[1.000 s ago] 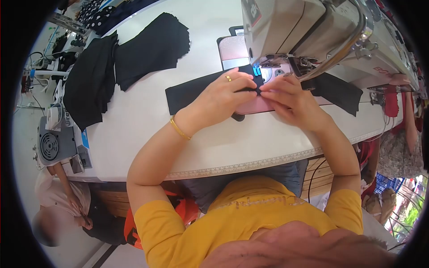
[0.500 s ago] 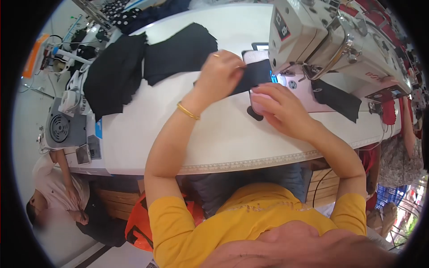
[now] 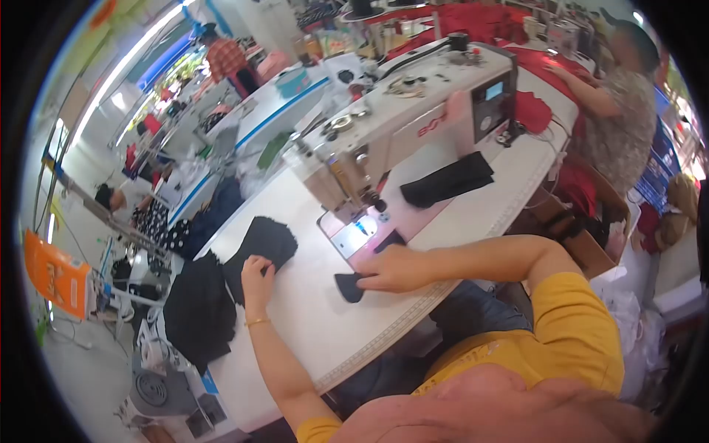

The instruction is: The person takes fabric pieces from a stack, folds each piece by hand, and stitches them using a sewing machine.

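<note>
Left hand (image 3: 258, 284) touched black cloth (image 3: 267, 240), right hand (image 3: 395, 269) a dark item (image 3: 348, 289); could not tell either grip. Sewing machine (image 3: 399, 122) bore red "BO", remainder unclear.

- White table (image 3: 314, 325), a ruled measuring strip (image 3: 384, 335) running along its front edge.
- Sewing machine (image 3: 413, 111) standing on it, with a pink plate (image 3: 402, 230) around the needle area.
- Large black fabric pile (image 3: 198, 310) at the left end, touching a smaller black fabric stack (image 3: 267, 238).
- Small dark piece (image 3: 348, 288) near the front edge.
- Black folded strip (image 3: 447, 181) under the machine's arm.
</note>
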`<state>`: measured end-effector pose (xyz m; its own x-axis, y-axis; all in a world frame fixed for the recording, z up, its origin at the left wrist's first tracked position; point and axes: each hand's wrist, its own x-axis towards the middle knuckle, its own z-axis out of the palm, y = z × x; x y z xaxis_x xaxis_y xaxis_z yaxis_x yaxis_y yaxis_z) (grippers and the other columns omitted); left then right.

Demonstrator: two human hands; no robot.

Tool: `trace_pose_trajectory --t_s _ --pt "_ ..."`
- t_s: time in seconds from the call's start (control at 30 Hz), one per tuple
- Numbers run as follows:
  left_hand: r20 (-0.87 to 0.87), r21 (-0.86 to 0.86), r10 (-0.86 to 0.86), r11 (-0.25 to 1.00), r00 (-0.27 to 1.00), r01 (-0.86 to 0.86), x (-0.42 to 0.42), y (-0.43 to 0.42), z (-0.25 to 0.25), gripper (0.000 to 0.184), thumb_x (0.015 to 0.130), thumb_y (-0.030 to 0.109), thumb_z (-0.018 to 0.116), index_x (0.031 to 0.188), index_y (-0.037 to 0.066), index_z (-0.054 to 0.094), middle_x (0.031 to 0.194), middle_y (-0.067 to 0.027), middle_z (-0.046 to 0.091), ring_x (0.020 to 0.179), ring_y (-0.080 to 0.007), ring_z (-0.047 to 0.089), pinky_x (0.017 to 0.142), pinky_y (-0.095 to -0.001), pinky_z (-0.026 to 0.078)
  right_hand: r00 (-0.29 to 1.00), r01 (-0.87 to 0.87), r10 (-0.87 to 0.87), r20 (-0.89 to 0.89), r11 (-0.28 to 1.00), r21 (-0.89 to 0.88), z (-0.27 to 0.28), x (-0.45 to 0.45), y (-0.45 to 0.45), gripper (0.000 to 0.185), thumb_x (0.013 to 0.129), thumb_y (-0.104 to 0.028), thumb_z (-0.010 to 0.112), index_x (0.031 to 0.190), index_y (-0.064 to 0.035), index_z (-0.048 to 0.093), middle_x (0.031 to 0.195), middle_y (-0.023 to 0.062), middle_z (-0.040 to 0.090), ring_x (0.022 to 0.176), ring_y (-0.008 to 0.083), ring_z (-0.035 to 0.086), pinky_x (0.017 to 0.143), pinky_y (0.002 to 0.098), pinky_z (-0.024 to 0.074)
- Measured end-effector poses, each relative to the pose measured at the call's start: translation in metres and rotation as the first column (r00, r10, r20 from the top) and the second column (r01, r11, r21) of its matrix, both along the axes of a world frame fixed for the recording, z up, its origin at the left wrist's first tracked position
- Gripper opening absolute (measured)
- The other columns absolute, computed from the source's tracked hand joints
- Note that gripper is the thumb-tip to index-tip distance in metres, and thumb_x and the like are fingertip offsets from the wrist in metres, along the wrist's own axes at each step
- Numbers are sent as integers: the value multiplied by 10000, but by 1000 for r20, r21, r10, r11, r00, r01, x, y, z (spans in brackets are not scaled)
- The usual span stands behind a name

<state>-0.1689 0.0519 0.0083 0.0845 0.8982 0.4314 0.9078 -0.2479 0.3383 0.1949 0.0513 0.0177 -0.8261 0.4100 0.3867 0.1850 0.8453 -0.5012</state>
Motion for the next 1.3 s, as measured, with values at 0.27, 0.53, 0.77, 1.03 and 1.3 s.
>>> trace_pose_trajectory --t_s 0.27,0.53,0.77,1.03,1.3 --pt "124 -58 -64 996 990 72 105 -27 39 128 807 -20 595 934 -7 586 843 -170 610 768 -357 602 704 -412 487 979 131 -206 -8 593 794 13 160 87 307 763 -178 661 1048 -65 656 888 64 557 773 226 585 595 343 470" --pt "-114 -38 -348 937 930 346 155 -85 3 224 692 -65 568 898 12 611 870 -132 585 860 -348 553 749 -432 465 988 151 -129 -79 875 460 -3 116 65 369 778 -252 721 1100 -110 613 1134 78 592 1058 272 560 855 414 456" --pt "311 -425 -133 866 941 263 161 -70 37 132 794 -38 574 914 -27 626 815 -165 612 776 -379 604 718 -413 486 952 -210 255 -172 948 241 -33 10 32 617 779 -291 745 1322 -120 506 1188 86 578 1119 290 537 912 420 432" --pt "48 -416 -237 879 970 235 164 9 35 174 877 151 586 866 -3 665 831 -252 635 826 -429 613 731 -474 474 942 -311 330 -51 923 227 -32 17 58 501 736 -190 705 1220 -166 580 908 126 542 875 331 557 719 454 442" --pt "118 -170 -180 965 977 198 164 8 3 115 835 135 646 910 51 622 884 -159 646 828 -357 628 739 -441 505 997 -39 56 -55 961 273 -28 28 50 439 722 -180 751 1135 -82 637 1098 114 571 1058 312 536 845 432 460"
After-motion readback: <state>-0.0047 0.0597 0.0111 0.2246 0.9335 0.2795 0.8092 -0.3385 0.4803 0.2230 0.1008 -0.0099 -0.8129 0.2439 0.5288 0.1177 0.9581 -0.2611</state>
